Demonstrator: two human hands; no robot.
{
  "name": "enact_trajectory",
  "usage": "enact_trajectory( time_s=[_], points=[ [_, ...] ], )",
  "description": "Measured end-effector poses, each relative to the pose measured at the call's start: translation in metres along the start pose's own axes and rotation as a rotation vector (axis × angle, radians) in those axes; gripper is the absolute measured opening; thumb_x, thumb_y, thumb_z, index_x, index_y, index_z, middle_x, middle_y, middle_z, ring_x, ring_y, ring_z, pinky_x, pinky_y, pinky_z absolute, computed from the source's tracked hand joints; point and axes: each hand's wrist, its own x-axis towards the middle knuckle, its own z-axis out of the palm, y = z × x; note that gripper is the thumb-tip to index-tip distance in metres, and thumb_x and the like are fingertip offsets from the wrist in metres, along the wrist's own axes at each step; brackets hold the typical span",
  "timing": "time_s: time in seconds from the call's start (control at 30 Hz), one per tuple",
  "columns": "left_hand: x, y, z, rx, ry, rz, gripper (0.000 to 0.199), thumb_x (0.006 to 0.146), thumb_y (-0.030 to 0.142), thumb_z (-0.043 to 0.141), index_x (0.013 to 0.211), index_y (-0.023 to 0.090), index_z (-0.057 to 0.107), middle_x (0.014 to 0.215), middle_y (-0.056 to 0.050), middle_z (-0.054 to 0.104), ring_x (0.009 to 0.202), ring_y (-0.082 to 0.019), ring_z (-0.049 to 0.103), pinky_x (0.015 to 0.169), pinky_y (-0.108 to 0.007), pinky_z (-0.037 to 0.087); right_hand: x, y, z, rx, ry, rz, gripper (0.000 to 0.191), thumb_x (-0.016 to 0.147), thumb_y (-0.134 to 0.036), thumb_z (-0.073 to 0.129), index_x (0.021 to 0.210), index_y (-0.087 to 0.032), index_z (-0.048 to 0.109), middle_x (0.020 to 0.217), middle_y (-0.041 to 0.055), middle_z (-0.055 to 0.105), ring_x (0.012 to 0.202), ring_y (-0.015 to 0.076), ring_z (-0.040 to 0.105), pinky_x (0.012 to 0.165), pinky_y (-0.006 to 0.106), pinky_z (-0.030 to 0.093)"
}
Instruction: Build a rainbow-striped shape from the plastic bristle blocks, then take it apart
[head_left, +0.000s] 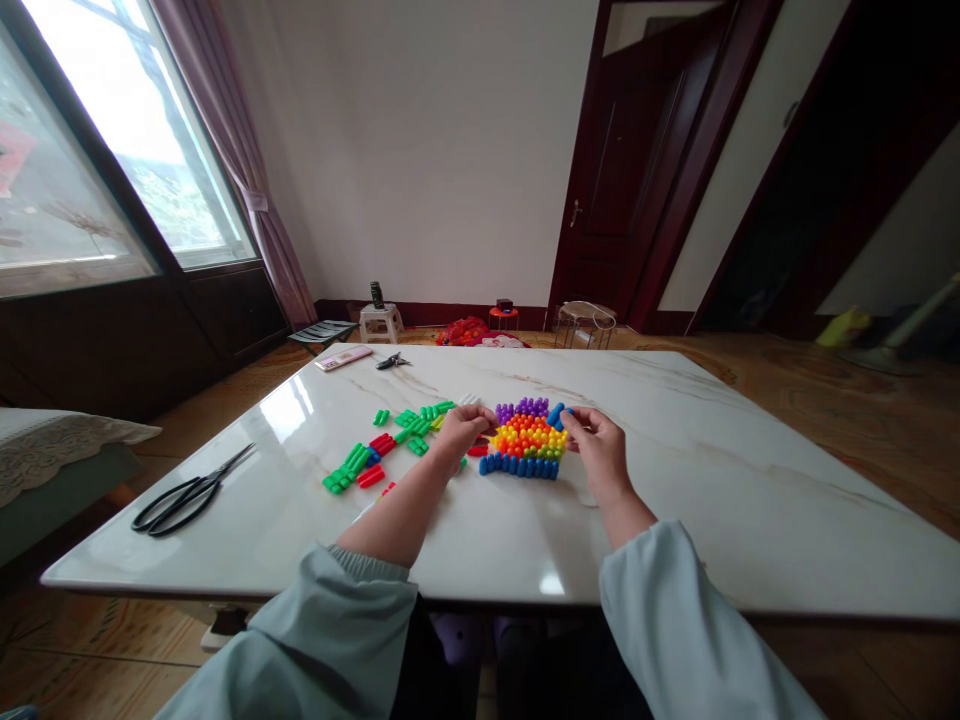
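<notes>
Rows of glossy rounded plastic pieces (529,437) stand packed together on the table, running from purple at the back through orange, yellow and green to blue in front. At the left edge of this cluster, my left hand (466,430) is closed in a pinch; whatever lies between its fingertips is hidden. My right hand (601,450) pinches a blue plastic piece (556,414) at the cluster's back right corner. Left of my left forearm lie loose green pieces (346,468) and red pieces (370,477), some joined in short strips.
The white marble-patterned table (750,480) holds black-handled scissors (196,492) at the left. Near its far edge lie a phone (343,358) and small dark pliers (393,361). Beyond are a white stool (381,322) and a round stool (585,318).
</notes>
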Motion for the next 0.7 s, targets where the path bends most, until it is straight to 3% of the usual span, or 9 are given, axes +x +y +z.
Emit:
enact_trajectory(
  time_s=[0.13,0.27,0.4,0.7],
  points=[
    [0.0,0.005,-0.004,-0.058,0.163,-0.025,0.007,0.062,0.021,0.059,0.067,0.016,0.06,0.059,0.001,0.059,0.054,-0.01,0.058,0.051,-0.019,0.043,0.015,0.028,-0.034,-0.346,0.012,-0.018,0.03,0.067,-0.041,0.066,0.081,-0.015,0.067,0.069,0.0045,0.067,0.056,0.0148,0.059,0.053,0.027,0.049],
    [-0.004,0.008,-0.003,-0.066,0.182,-0.001,0.019,0.064,0.033,0.063,0.074,0.016,0.063,0.058,0.003,0.056,0.053,-0.009,0.056,0.05,-0.019,0.041,0.021,0.057,-0.055,-0.601,-0.139,0.035,0.014,0.065,-0.024,0.062,0.076,-0.017,0.068,0.067,0.0038,0.068,0.059,0.0159,0.062,0.055,0.025,0.048],
    [-0.002,0.005,-0.003,-0.051,0.196,-0.006,0.024,0.063,0.037,0.068,0.073,0.015,0.065,0.058,0.002,0.057,0.052,-0.009,0.055,0.051,-0.019,0.041,0.019,0.071,-0.053,-0.686,-0.28,0.061,0.014,0.064,-0.015,0.06,0.074,-0.018,0.069,0.067,0.0018,0.069,0.062,0.0156,0.064,0.057,0.024,0.048],
    [0.004,-0.003,-0.007,-0.026,0.19,0.005,0.028,0.062,0.039,0.071,0.073,0.013,0.066,0.064,-0.002,0.063,0.053,-0.009,0.056,0.05,-0.018,0.041,0.019,0.069,-0.031,-0.755,-0.326,0.015,0.021,0.062,-0.009,0.059,0.078,-0.017,0.071,0.071,0.0022,0.071,0.068,0.0163,0.066,0.065,0.024,0.048]
  ],
)
